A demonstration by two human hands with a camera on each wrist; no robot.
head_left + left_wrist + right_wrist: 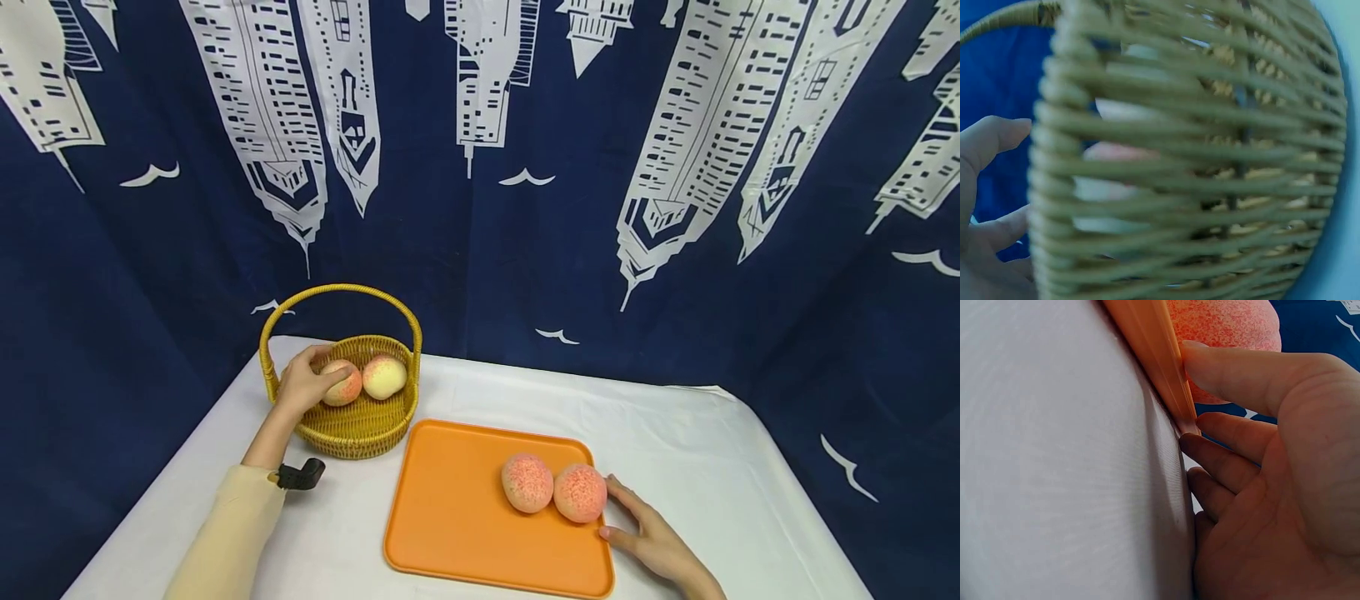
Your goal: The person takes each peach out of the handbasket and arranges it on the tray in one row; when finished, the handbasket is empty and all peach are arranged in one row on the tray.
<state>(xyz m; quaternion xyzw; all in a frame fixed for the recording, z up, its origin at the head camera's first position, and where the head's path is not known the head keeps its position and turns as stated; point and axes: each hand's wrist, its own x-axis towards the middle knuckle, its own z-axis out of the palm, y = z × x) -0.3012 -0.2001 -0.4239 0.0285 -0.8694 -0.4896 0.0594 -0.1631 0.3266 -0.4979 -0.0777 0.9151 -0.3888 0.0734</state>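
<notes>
At the back left, a wicker basket point(352, 433) with a tall hoop handle holds a peach point(345, 390) and a yellower peach point(385, 377) side by side. My left hand point(303, 383) reaches over the basket's left rim and holds the redder peach between thumb and fingers. In the left wrist view the basket wall point(1179, 169) hides most of that grip. Two pink speckled peaches point(527, 483) sit together on an orange tray point(450, 508). My right hand point(656, 542) rests at the tray's right edge, thumb by the rim point(1172, 394), beside the nearer peach point(1229, 325).
The basket and tray stand close together on a white-covered table point(697, 467). Behind and around it hangs a dark blue cloth point(525, 250) printed with white buildings and birds. A black wrist camera point(302, 475) sits on the left forearm.
</notes>
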